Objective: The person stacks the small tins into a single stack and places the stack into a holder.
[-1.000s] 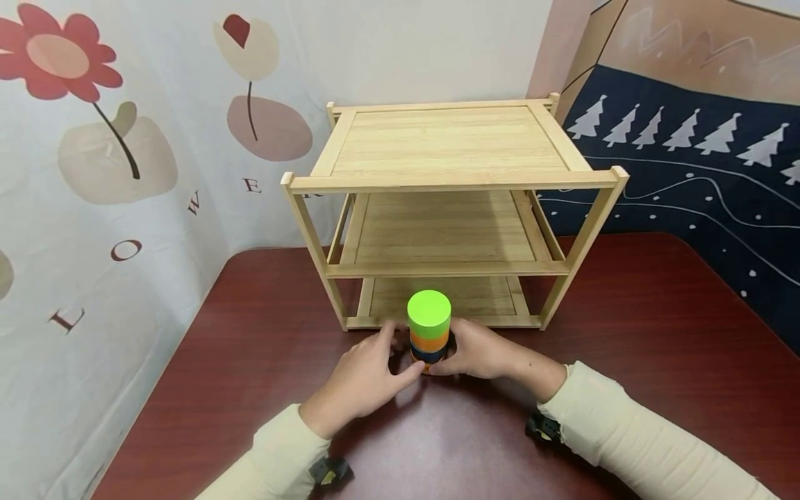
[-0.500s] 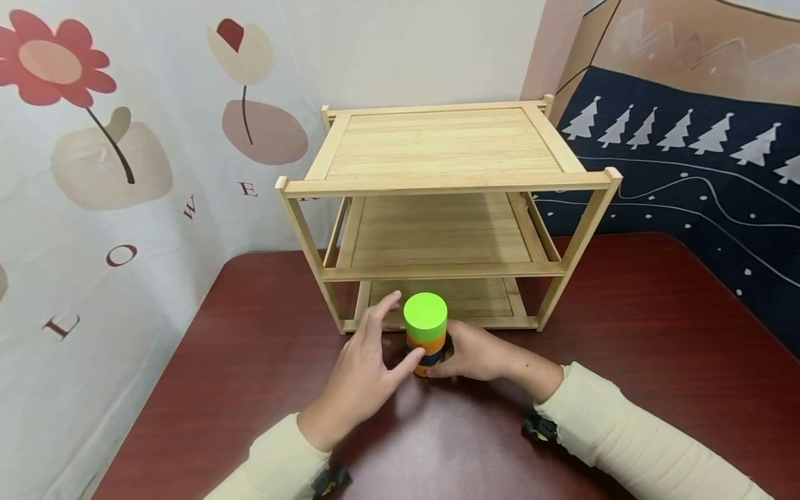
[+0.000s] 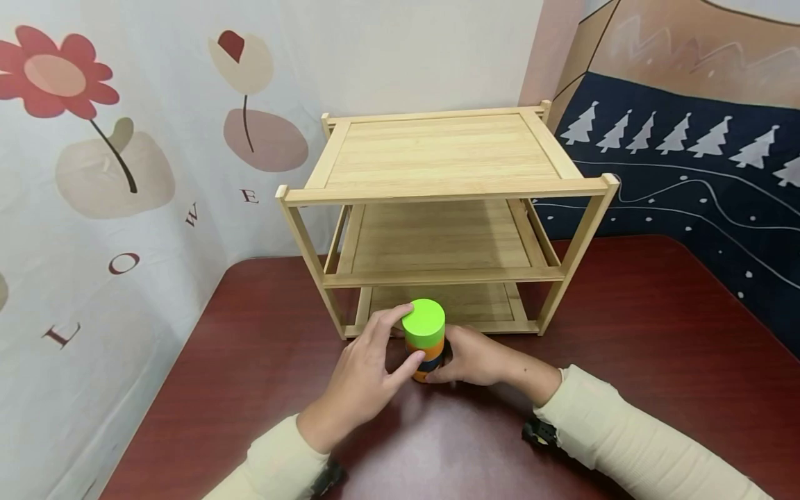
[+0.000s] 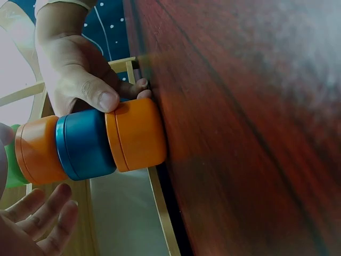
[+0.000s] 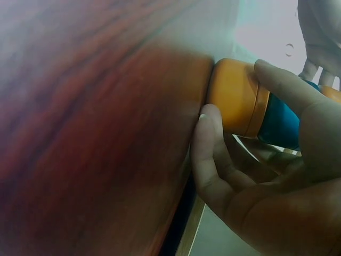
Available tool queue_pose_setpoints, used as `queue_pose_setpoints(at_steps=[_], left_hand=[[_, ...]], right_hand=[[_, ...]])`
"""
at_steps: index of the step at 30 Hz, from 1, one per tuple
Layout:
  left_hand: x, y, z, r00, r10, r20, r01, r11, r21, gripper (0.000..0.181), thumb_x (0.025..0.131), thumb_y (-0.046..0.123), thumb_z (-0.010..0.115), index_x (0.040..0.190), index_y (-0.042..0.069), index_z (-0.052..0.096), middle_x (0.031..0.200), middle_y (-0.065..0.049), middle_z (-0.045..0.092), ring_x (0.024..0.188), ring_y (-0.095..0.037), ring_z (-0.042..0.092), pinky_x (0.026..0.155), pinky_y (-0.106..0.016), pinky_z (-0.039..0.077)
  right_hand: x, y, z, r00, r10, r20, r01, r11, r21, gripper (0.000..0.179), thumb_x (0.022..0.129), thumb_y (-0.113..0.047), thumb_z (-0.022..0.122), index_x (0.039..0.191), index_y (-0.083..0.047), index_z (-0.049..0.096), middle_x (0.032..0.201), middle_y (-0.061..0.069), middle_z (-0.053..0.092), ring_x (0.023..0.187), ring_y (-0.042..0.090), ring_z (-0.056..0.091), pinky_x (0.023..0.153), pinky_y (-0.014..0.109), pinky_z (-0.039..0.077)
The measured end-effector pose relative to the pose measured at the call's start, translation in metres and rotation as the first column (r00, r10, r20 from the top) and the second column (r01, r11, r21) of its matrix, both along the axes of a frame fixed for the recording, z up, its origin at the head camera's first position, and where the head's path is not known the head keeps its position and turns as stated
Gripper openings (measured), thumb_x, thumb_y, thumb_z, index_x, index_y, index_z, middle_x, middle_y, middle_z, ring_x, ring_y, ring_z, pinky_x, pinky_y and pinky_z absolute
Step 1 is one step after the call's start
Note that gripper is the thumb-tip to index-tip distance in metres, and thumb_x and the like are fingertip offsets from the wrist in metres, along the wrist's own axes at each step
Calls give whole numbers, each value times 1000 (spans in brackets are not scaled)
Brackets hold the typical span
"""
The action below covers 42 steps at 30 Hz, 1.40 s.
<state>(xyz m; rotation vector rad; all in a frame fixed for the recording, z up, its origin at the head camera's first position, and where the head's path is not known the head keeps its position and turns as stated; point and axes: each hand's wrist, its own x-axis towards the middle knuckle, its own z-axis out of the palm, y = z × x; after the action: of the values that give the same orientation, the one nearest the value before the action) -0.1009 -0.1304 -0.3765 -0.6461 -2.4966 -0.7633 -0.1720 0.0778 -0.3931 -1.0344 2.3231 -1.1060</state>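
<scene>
An upright stack of round lidded tins stands on the table in front of the rack. From the bottom it goes orange tin [image 4: 138, 136], blue tin [image 4: 88, 144], a second orange tin [image 4: 42, 149] and green tin [image 3: 425, 318] on top. My right hand [image 3: 478, 355] grips the lowest orange tin, thumb on its near side and fingers behind. At the stack's upper left is my left hand [image 3: 362, 368]: its index fingertip meets the green rim and its thumb overlaps the upper tins. Its other fingers [image 4: 53, 213] spread apart from the tins.
Just behind the stack stands a three-tier wooden rack [image 3: 444, 189], its lowest bar close to the tins. A dark red table [image 3: 631, 389] lies under everything. Printed cloths [image 3: 156, 167] hang at the back and left. Black wrist devices [image 3: 539, 430] sit by both sleeves.
My left hand first loosened from the lower stack and raised its index finger, then brought that fingertip to the green tin. My right hand stays at the bottom of the stack.
</scene>
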Motion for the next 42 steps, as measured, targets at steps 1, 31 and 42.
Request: queue_pose_setpoints(at_steps=[1,31,42], left_hand=[[0,0,0,1000,3,-3,-3,1000,-2,70,89,31,76,148,22,39,130,-3,57,106,-22,68,82,-41,57],[3,10,28,996,-74,-49,73,997,-4,66,88,28,78,142,14,44,129,-5,63,106,-20,68,85,-36,57],[4,14,43,993,-60,-98,59,998,-16,68,85,29,80,140,12,44,121,-7,67,82,-16,67,67,-31,56]], right_hand=[[0,0,0,1000,0,0,0,1000,0,46,82,-18,83,119,-11,59,99,1,66,62,5,61,68,24,54],[11,17,11,989,-45,-142,42,999,-25,51,79,-24,86,122,-12,60,106,0,71,90,6,66,80,30,57],[17,23,27,981,-81,-178,77,997,-27,47,79,-24,85,118,-12,61,102,-1,71,88,10,66,78,32,57]])
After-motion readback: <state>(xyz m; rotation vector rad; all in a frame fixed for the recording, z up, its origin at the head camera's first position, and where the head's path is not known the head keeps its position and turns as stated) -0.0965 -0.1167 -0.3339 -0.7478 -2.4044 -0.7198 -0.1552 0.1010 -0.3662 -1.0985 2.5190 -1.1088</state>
